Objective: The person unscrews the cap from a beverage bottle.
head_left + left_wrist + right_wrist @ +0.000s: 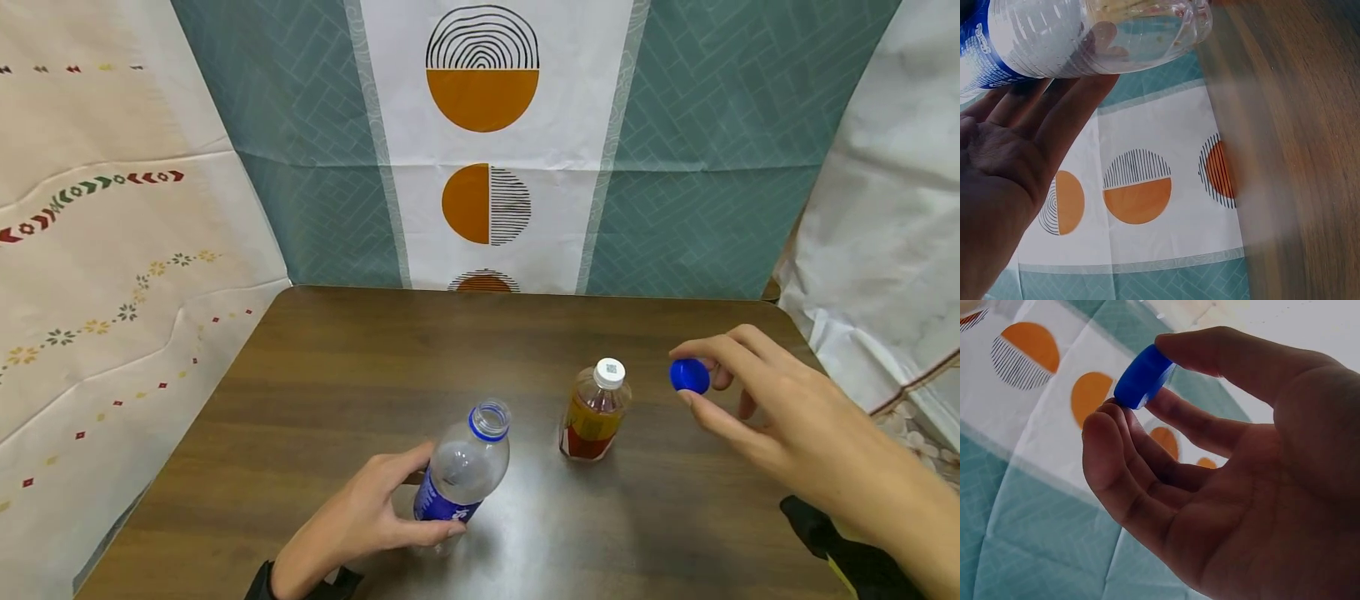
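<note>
A clear plastic bottle [471,462] with a blue label stands uncapped and slightly tilted at the front middle of the table. My left hand [367,512] grips it around the label, thumb on the near side; the left wrist view shows the fingers behind the bottle [1041,40]. Off to the right, above the tabletop, my right hand [787,408] pinches a blue bottle cap [689,376] between thumb and fingertips. In the right wrist view the cap [1143,376] is held edge-on. Between the hands stands a smaller bottle [595,412] with a white cap and amber contents.
The brown wooden table [360,358] ends at a teal and white patterned cloth [675,233] hanging behind it. A cream embroidered cloth [112,333] hangs on the left, and a white cloth [885,208] on the right.
</note>
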`<state>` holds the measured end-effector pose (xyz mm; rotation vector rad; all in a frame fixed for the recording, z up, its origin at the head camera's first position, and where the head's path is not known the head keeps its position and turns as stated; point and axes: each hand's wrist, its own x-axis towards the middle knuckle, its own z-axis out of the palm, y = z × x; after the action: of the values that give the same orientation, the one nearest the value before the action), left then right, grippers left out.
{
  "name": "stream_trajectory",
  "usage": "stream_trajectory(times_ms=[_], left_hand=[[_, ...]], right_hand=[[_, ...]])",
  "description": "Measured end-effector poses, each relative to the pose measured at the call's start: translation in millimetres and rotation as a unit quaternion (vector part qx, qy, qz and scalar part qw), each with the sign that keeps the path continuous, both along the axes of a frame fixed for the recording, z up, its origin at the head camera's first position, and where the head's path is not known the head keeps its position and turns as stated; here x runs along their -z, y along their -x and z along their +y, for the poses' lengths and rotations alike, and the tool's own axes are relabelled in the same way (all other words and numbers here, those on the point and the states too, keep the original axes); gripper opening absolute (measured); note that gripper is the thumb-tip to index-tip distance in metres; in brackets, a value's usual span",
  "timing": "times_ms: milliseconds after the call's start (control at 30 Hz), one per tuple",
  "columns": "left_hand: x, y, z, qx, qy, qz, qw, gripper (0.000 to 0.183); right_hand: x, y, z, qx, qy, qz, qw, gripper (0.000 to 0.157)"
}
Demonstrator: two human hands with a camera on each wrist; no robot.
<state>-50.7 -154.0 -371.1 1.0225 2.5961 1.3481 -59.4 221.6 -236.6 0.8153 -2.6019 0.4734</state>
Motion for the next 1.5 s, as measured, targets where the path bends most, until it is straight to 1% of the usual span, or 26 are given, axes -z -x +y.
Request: stream_trajectory(times_ms=[100, 267, 367, 500, 600, 700, 833, 1067, 1167, 1300, 1400, 1500], left_hand=[[-0.9, -0.5, -1, -0.002, -0.005, -0.008, 1.0, 0.049], [-2.3, 2.7, -2, 0.005, -0.019, 0.009, 0.9998, 0.052], [-2.7, 4.1, -2, 0.008, -0.016, 0.015, 0.9997, 0.054], [-3.3, 3.7, -3, -0.002, -0.006, -0.002, 1.0, 0.056], [-3.1, 3.4, -4, -0.009, -0.002, -0.015, 0.9998, 0.056], [-2.2, 4.0, -5, -0.008, -0.003, -0.009, 0.9999, 0.057], [-1.3, 5.0, -7, -0.006, -0.005, 0.004, 1.0, 0.058], [-1.4, 4.2, -7, -0.001, -0.017, 0.011, 0.9998, 0.059], [-1.4, 4.0, -7, -0.002, -0.02, 0.005, 0.9998, 0.06], [-1.6, 4.2, -7, -0.005, -0.019, -0.003, 0.9998, 0.06], [-1.9, 4.5, -7, -0.005, -0.017, -0.007, 0.9998, 0.06], [-1.3, 4.9, -7, -0.006, -0.016, -0.01, 0.9998, 0.061]], right_hand=[[5.2, 2.6, 8, 0.002, -0.002, 0.003, 1.0, 0.042], [14.9, 8.5, 20, 0.012, -0.013, 0.001, 1.0, 0.039], [21.9, 13.6, 26, 0.022, -0.033, -0.006, 0.999, 0.038], [32.8, 21.1, 34, 0.038, -0.051, -0.024, 0.998, 0.036], [41.1, 26.4, 40, 0.044, -0.053, -0.033, 0.997, 0.035], [48.5, 30.8, 45, 0.049, -0.056, -0.043, 0.996, 0.035], [58.6, 36.3, 50, 0.052, -0.057, -0.071, 0.994, 0.034], [81.6, 45.9, 56, 0.058, -0.046, -0.11, 0.991, 0.033], [90.8, 50.9, 60, 0.069, -0.041, -0.138, 0.987, 0.033], [103.8, 56.9, 66, 0.074, -0.042, -0.164, 0.983, 0.032], [115.1, 60.4, 72, 0.069, -0.048, -0.173, 0.981, 0.032], [126.6, 64.2, 76, 0.063, -0.049, -0.192, 0.978, 0.032]])
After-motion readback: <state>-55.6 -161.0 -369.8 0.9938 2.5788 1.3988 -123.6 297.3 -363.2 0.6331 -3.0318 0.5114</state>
